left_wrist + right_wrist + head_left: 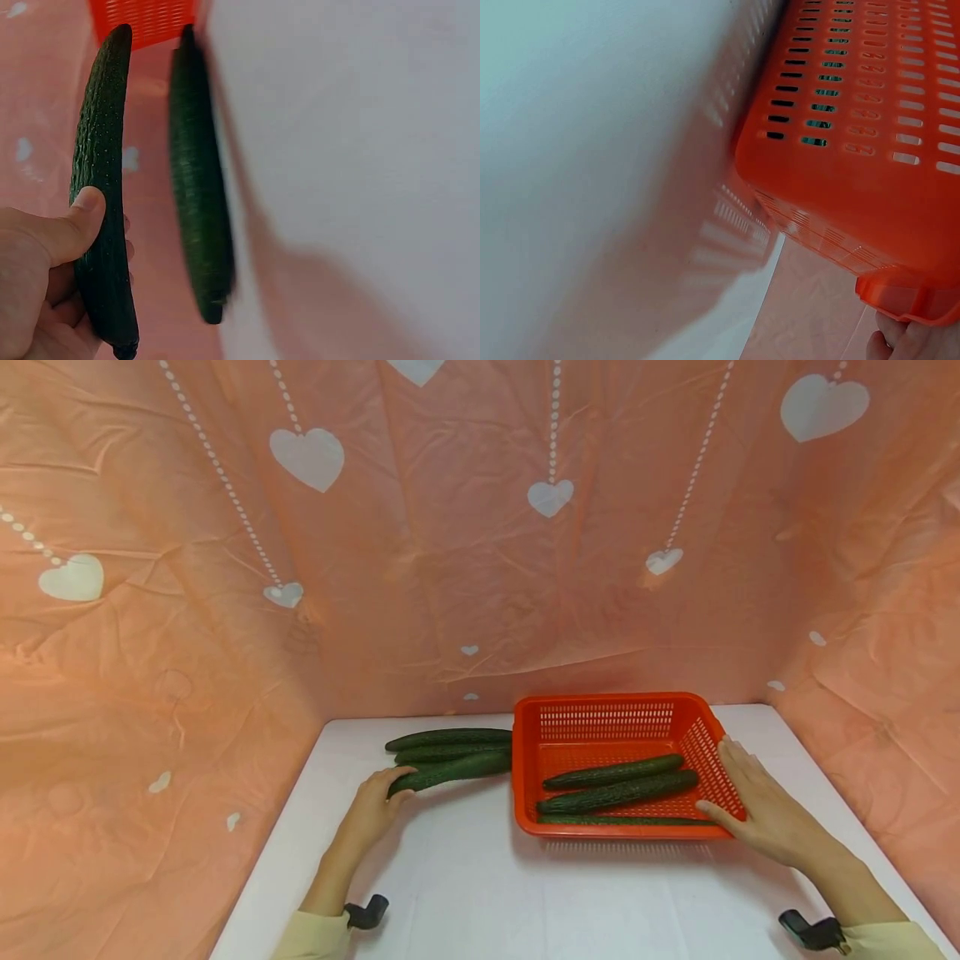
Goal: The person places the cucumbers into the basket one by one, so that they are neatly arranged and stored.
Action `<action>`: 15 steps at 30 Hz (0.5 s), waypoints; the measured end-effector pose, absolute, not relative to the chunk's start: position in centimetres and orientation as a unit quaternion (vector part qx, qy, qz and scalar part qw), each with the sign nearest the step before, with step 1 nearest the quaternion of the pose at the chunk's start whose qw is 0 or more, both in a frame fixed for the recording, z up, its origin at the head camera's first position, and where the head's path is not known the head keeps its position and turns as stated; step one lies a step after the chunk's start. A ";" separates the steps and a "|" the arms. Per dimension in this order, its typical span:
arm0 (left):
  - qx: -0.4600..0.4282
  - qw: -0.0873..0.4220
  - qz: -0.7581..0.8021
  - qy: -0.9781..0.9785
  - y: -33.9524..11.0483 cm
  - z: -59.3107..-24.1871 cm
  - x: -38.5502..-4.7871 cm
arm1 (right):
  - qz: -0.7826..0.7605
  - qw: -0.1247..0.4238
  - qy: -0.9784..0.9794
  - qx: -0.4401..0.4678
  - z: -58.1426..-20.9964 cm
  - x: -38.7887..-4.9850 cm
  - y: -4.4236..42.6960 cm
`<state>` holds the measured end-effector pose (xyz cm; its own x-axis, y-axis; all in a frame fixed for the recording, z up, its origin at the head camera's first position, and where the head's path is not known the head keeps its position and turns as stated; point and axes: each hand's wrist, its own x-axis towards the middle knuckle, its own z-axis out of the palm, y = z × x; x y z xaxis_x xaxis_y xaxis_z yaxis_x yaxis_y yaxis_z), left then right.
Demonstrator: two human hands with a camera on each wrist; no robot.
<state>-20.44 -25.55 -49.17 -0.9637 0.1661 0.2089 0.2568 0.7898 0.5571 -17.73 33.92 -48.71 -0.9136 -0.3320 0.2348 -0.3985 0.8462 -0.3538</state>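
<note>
In the head view my left hand (377, 797) is at the left end of a dark green cucumber (453, 768), the front one of three beside the basket. The left wrist view shows the thumb and fingers curled round a bumpy cucumber (103, 142), with a second, blurred cucumber (199, 187) alongside. My right hand (772, 814) holds the right rim of the red plastic basket (528, 814), its thumb over the inner side. In the right wrist view a few fingers (900, 341) show against the rim. Three cucumbers (618, 793) lie inside the basket.
Two more cucumbers (448, 737) lie behind the front one, their right ends close to the basket's left wall. A white table (465, 893) carries everything. Pink cloth (450, 568) with white hearts encloses the back and both sides.
</note>
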 end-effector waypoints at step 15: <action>-0.150 0.101 -0.330 -0.926 -22.1 -45.1 -20.2 | 0.202 0.094 -0.954 0.202 -48.9 -17.8 34.0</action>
<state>-20.23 -22.08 -45.11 -0.9343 0.2120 0.2866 0.3454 0.7370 0.5809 -17.83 34.02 -48.87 -0.9010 -0.3470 0.2605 -0.4227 0.8373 -0.3467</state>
